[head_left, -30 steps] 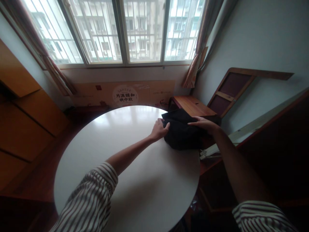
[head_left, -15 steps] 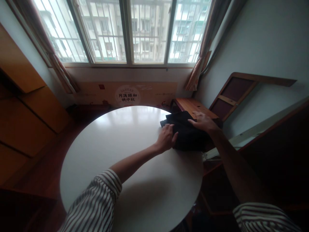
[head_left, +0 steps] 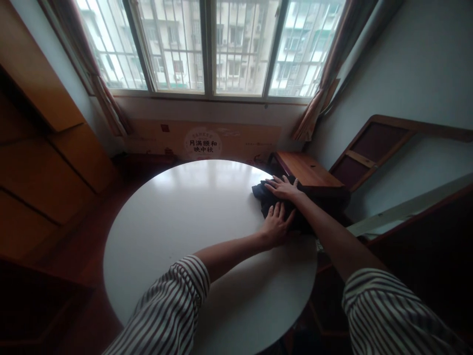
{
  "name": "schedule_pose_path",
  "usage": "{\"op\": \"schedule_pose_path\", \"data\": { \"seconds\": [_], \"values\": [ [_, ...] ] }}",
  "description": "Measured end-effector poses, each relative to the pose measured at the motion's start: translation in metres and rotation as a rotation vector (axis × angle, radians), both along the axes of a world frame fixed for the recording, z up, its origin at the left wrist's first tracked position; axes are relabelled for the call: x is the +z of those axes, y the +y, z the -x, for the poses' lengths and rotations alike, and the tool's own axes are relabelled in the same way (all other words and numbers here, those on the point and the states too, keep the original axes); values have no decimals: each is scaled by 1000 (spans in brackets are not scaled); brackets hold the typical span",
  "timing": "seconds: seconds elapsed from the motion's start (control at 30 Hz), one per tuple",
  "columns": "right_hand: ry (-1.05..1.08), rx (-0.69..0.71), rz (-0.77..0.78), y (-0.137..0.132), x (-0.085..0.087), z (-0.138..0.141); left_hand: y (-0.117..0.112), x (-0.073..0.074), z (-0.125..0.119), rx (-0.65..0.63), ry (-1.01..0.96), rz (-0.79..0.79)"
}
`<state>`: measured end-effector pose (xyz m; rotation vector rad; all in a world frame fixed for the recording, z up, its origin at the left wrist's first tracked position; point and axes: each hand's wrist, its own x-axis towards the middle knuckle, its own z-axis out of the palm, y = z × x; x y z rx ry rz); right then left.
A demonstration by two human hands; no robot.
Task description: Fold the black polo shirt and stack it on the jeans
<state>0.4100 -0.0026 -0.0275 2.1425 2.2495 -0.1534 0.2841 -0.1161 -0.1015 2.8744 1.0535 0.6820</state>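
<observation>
Cloth [head_left: 263, 196] on round table [head_left: 173, 212], window [head_left: 210, 47] behind

"月满颐和 映中秋", on round emblem [head_left: 203, 144], tan board [head_left: 151, 143]

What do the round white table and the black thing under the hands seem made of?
The round white table looks like glossy laminate or painted board: it reflects the window. The black cloth looks like soft matte fabric, creased and folded; fibre unclear.
</observation>
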Motion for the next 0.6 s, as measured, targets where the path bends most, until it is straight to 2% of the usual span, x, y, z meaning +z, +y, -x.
{"op": "schedule_pose_path", "data": {
  "seconds": [0.13,0.2,0.3,0.37,0.47,0.53,0.6],
  "values": [
    [-25,-22,26,3,19,26,-15,7,18,-72,32,-30],
    [24,17,-79,-3,29,46,-26,14,41,-149,42,-37],
    [148,153,-348,-29,34,82,-38,26,97,-248,38,-58],
    [212,294,-471,-55,28,106,-37,33,142,-252,40,-88],
    [248,467,-498,-90,4,137,-21,35,207,-144,6,-101],
    [259,530,-492,-102,-18,152,-7,30,242,-47,-58,-90],
    [277,573,-496,-105,-39,162,5,21,267,27,-136,-92]
  ]
}}
